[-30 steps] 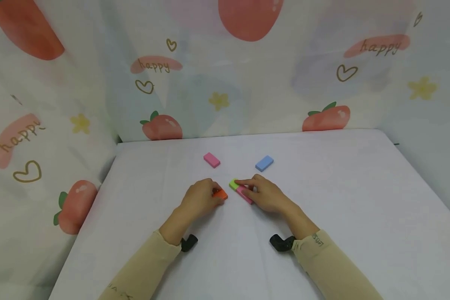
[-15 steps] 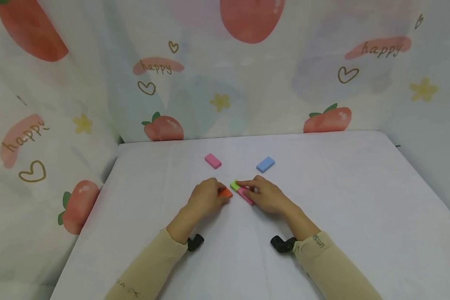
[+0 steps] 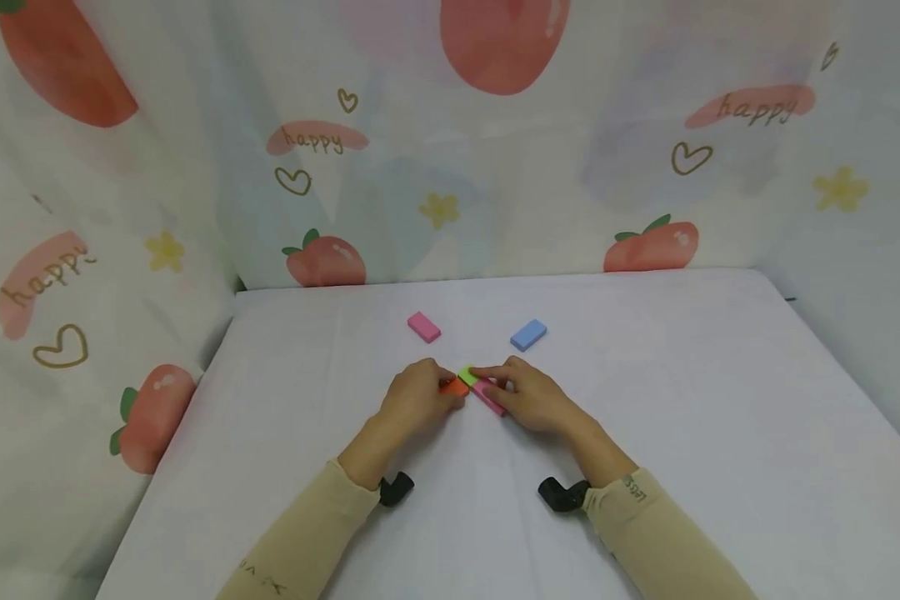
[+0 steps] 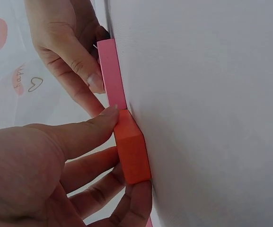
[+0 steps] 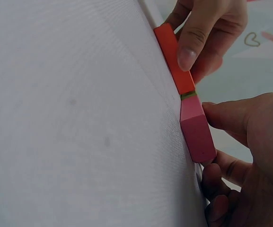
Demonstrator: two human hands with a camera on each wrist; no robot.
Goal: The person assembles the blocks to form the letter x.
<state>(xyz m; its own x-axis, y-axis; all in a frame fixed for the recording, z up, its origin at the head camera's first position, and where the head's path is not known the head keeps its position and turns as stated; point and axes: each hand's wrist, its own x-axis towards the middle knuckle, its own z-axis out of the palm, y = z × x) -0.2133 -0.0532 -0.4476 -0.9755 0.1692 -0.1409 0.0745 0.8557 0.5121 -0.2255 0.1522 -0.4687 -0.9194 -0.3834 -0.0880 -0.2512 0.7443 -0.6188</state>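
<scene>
My left hand (image 3: 416, 398) pinches an orange block (image 3: 456, 388) that lies flat on the white table, with its thumb on the near side. The orange block's end meets the side of a light green block (image 3: 466, 375), close to where that one joins a pink block (image 3: 489, 400). My right hand (image 3: 534, 397) holds the pink block between thumb and fingers, its forefinger reaching onto the green block. In the right wrist view only a thin strip of green (image 5: 188, 95) shows between orange and pink; the left wrist view hides the green block.
Farther back on the white table (image 3: 330, 350) lie a second pink block (image 3: 423, 327) at left and a blue block (image 3: 528, 335) at right, apart from each other. A printed cloth (image 3: 397, 142) hangs behind the table and along its left side.
My left hand has slid the orange block to the right until it meets the green block. The right hand stays with the pink and green blocks; the back blocks have not moved.
</scene>
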